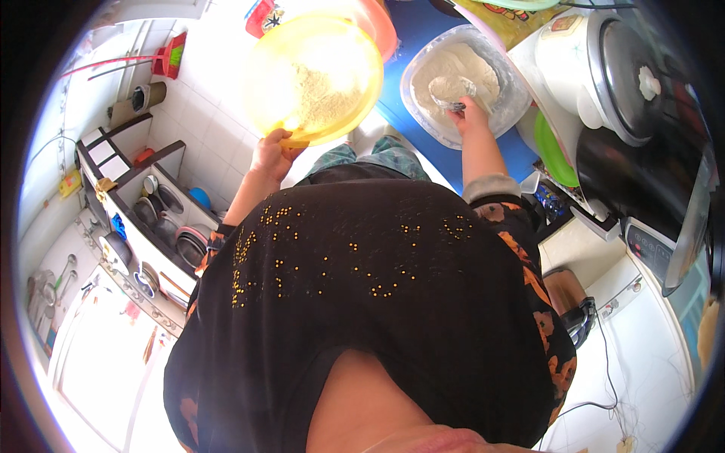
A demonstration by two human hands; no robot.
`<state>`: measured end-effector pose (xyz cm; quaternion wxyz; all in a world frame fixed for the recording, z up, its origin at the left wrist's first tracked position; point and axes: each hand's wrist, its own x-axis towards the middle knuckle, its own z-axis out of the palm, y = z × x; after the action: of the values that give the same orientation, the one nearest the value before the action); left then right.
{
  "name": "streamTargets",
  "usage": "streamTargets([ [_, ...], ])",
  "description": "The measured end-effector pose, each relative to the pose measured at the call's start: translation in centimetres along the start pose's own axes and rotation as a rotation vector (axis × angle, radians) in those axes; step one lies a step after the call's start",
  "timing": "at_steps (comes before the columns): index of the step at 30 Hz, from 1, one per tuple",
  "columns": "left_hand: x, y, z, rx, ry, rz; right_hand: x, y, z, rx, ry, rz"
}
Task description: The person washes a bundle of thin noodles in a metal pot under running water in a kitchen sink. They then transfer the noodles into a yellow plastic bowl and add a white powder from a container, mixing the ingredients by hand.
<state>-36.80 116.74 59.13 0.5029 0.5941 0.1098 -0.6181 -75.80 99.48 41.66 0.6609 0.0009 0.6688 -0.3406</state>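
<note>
My left hand [274, 154] grips the near rim of a yellow plastic basin [369, 107], which holds a mound of pale flour [317, 99] and is partly washed out by glare. In my right hand [470, 113] is a small bowl or scoop [451, 103] filled with flour. It sits over a translucent plastic tub [510, 122] that contains more white flour [473, 59]. The tub rests on a blue surface [419, 144].
A pink basin [378, 22] stands behind the yellow one. At right are a white cooker with a dark lid [623, 73] and a green plastic plate or basin [552, 150]. Pans [164, 229] fill shelves at left; a red broom [169, 56] leans beyond.
</note>
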Motion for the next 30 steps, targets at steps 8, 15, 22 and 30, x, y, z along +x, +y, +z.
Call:
streamTargets([
  [8,-2.0,-0.2,-3.8,-0.136,0.098,0.023,0.3,0.6,1.1,-0.494,0.171,-0.189],
  [15,-2.4,-1.3,-7.7,-0.283,0.098,0.043,-10.5,-3.2,6.7,-1.252,0.125,-1.536],
  [22,-2.8,-1.7,-11.4,-0.334,0.147,0.064,-9.5,1.4,22.0,-1.272,-0.388,-1.566],
  [30,-4.3,-1.4,-14.8,-0.391,0.174,0.098,2.9,6.1,32.9,-1.709,-0.371,-1.458],
])
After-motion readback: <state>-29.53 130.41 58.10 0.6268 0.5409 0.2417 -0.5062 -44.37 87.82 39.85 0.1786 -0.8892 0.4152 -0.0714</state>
